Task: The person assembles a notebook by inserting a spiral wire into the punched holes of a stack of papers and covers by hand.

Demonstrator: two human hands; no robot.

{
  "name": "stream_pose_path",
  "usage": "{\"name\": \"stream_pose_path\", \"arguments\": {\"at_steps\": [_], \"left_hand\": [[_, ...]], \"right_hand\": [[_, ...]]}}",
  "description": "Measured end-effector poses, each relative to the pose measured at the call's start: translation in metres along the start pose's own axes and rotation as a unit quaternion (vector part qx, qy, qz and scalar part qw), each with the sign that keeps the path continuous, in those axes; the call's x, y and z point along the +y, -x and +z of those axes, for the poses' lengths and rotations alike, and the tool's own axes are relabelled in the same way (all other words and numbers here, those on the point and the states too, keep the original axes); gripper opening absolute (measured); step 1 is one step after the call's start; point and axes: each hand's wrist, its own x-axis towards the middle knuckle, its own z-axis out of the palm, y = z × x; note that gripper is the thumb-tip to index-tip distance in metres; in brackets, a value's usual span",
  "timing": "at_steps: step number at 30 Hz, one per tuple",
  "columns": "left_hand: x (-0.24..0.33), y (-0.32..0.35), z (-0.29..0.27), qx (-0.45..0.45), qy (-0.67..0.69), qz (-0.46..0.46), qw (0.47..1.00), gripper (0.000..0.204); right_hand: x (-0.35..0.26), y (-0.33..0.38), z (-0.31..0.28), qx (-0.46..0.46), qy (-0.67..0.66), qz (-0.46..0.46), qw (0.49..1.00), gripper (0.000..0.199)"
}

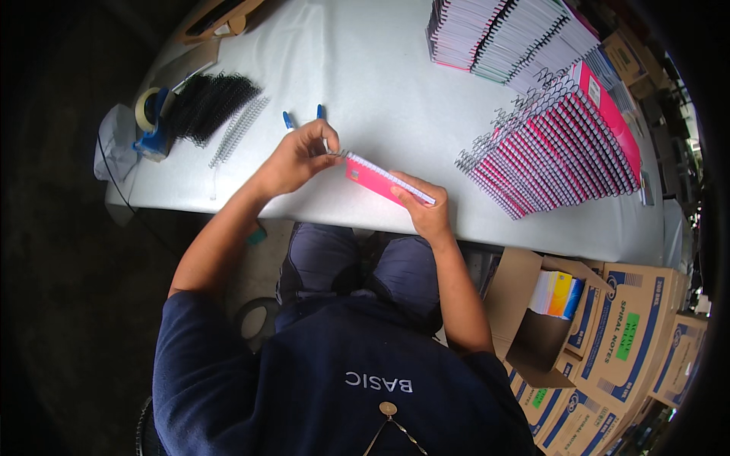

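A person in a dark blue top is sitting at a grey table and looking down at both hands. The two hands are holding one pink notebook in the middle of the frame, just above the near edge of the table.

The right hand is gripping the lower right end of the notebook, with the thumb lying on top of the pink cover. The left hand is sitting at the upper left end, and its fingers are pinching together at the tip of the wire spiral that is running along the notebook's long edge. The hands are apart, one at each end of the notebook.

Just behind the left hand, blue pliers are lying on the table, with only the handles showing. In the upper left of the frame, a pile of black wire spirals is lying beside a few silver spirals. A roll of tape on a blue holder is sitting just to the left of them.

On the right side, a long row of pink notebooks is lying fanned out. More stacked notebooks are sitting at the upper right. Cardboard boxes are standing in the lower right, and one is open.
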Motion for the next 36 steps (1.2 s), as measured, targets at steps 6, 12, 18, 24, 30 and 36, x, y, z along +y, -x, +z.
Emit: {"name": "stream_pose_path", "arguments": {"at_steps": [6, 12, 18, 24, 30, 36], "left_hand": [[0.033, -0.01, -0.013, -0.086, -0.39, 0.141, 0.906, 0.022], [0.058, -0.016, -0.001, -0.108, -0.509, 0.095, 0.849, 0.024], [0.042, -0.009, 0.016, -0.031, -0.622, 0.212, 0.753, 0.039], [-0.071, 0.07, 0.057, -0.102, -0.571, 0.175, 0.796, 0.098], [-0.038, 0.019, 0.026, 0.295, -0.524, 0.285, 0.746, 0.105], [-0.045, 0.058, 0.046, 0.152, -0.526, 0.28, 0.789, 0.089]], "right_hand": [[-0.007, -0.001, 0.002, -0.01, 0.0, -0.011, 1.0, 0.025], [0.003, 0.002, 0.001, -0.02, 0.013, -0.024, 0.999, 0.029], [-0.004, 0.008, 0.009, 0.006, 0.095, -0.085, 0.992, 0.033], [-0.003, 0.023, 0.022, 0.059, 0.113, -0.126, 0.984, 0.032], [-0.002, 0.031, 0.039, 0.043, 0.148, -0.193, 0.969, 0.037], [-0.001, 0.028, 0.02, 0.025, 0.099, -0.121, 0.987, 0.035]]}}
